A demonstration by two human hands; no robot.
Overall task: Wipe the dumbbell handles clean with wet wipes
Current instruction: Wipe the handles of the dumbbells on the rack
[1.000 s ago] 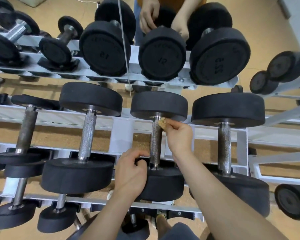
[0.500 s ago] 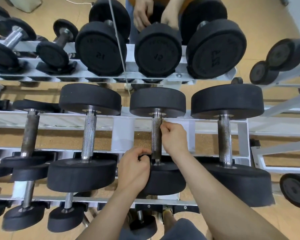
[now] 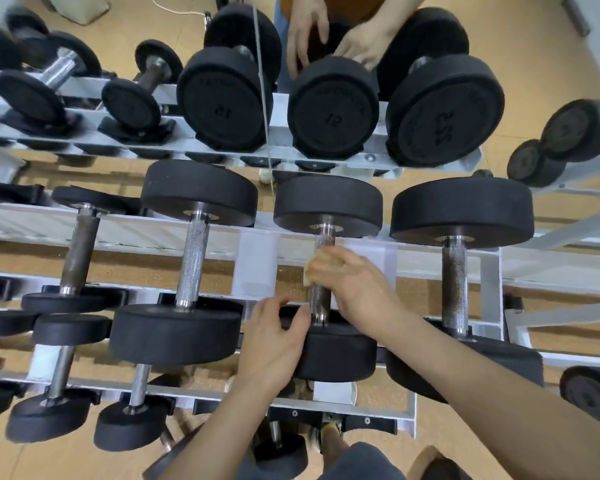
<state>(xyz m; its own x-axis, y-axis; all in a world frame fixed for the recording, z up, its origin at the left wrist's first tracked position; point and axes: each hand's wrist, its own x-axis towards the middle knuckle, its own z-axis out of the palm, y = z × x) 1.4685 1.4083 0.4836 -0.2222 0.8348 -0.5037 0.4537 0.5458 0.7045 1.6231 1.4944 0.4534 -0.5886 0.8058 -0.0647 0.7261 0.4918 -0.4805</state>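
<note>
A black dumbbell with a knurled steel handle (image 3: 325,237) lies on the middle shelf of the white rack (image 3: 253,258), straight ahead of me. My right hand (image 3: 355,289) is wrapped round the middle of that handle with a soiled, yellowish wet wipe (image 3: 317,263) bunched between fingers and steel. My left hand (image 3: 274,344) grips the rim of the dumbbell's near weight head (image 3: 340,355). Neighbouring dumbbells lie to either side, one with a bright handle (image 3: 193,261) on the left and one with a speckled handle (image 3: 455,285) on the right.
Larger dumbbells marked 12 and 25 sit on the upper shelf (image 3: 329,105). Another person's two hands (image 3: 329,36) rest on the top of the middle one. Smaller dumbbells fill the lower shelf (image 3: 49,414) at left. A thin cord (image 3: 262,81) hangs down across the rack.
My right hand has slid the wipe down the handle from just under the far head to the middle. My left hand has stayed on the near head.
</note>
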